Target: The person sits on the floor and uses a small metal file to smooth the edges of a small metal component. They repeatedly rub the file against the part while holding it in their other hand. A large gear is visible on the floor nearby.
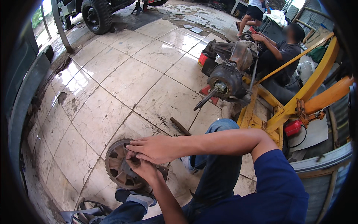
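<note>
A round flywheel (115,161) with a toothed rim and several openings lies between my feet on the tiled floor. My right hand (154,148) reaches across from the right, its fingers stretched out over the upper part of the flywheel. Just below it, my left hand (145,170) has its fingers curled near the flywheel's centre. Whatever those fingers pinch is hidden by the hands. A dark flat-edged piece (163,172) shows beside my left wrist. Beyond my knee, a narrow brush (180,126) rests on the tiles.
Ahead to the right stands a large greasy drivetrain assembly (225,76) with a protruding shaft, next to a yellow hoist frame (291,112). Another person (281,52) works beside it. Dark fan blades (87,213) lie at lower left. A vehicle wheel (96,16) is at the back.
</note>
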The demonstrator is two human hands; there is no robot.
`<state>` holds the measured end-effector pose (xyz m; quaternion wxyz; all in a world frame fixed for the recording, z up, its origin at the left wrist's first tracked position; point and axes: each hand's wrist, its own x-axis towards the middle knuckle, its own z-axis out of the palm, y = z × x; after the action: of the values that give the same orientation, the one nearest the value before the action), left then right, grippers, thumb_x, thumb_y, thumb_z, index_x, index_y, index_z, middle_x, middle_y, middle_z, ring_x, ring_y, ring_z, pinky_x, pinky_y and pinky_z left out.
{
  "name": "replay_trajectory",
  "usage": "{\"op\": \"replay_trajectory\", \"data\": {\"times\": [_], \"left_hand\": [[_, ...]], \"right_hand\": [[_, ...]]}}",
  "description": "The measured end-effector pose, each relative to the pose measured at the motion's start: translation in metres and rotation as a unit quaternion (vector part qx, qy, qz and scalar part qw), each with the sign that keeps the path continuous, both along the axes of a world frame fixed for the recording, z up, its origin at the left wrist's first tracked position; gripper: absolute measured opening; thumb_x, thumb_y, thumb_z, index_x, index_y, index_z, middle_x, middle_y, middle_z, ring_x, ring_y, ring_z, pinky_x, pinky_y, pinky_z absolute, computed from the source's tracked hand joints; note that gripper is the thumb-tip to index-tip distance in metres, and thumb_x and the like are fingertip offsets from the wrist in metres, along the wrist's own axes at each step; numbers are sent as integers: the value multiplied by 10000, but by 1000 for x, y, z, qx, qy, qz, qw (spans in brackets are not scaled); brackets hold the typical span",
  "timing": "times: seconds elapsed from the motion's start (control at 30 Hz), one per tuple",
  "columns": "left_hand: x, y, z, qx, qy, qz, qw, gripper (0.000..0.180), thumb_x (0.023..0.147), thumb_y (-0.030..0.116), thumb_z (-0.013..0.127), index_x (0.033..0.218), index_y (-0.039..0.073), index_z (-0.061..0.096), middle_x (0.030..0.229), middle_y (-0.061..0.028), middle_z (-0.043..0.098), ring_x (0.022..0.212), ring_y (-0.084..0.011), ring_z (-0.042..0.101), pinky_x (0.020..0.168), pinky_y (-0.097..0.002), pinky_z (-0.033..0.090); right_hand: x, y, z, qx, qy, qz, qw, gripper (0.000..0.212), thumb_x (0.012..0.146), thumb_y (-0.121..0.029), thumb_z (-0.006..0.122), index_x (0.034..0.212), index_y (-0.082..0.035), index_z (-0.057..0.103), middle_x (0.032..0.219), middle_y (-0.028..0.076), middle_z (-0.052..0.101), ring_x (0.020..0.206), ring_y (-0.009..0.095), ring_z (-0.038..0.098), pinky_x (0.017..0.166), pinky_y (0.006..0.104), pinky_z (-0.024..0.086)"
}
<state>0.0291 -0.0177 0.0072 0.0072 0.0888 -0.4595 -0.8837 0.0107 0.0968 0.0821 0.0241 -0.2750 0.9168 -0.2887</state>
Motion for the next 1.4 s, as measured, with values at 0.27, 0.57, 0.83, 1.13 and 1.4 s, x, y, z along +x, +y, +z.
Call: {"op": "replay_trajectory", "data": {"times": [0.27,0.57,0.83,1.13,1.4], "left_hand": [[2,2,7,25,-30,-18,999,256,964,36,571,1195,38,459,1247,-98,526,1139,-192,540,998,-347,451],[7,11,-2,11,-29,-16,999,237,978,111,570,1191,52,484,1251,-103,542,1134,-183,562,961,-334,469],[10,17,0,-4,5,-13,1000,180,985,94,549,1149,59,481,1231,-99,553,1132,-187,556,977,-338,454],[14,17,8,-7,-33,-15,999,216,967,50,570,1155,36,465,1209,-92,530,1122,-184,536,976,-333,457],[9,14,2,37,-33,-35,998,236,1008,106,512,1229,58,446,1238,-104,544,1136,-189,571,954,-318,480]], "right_hand": [[-2,2,4,-24,-30,-22,999,479,1004,-284,421,1351,44,459,1305,242,543,1174,392,544,963,433,453],[-4,2,7,-17,-53,-24,998,457,1024,-263,376,1316,78,466,1288,235,548,1196,376,524,995,407,427],[-10,2,14,-10,-129,-59,990,466,1031,-283,369,1319,67,479,1354,230,508,1267,361,476,1059,403,383],[-12,6,8,-22,-97,-59,993,475,1004,-279,414,1309,78,481,1286,251,554,1185,394,535,994,420,431],[-4,7,0,1,-27,0,1000,464,1017,-285,390,1293,74,495,1305,236,547,1210,371,518,1013,410,423]]}}
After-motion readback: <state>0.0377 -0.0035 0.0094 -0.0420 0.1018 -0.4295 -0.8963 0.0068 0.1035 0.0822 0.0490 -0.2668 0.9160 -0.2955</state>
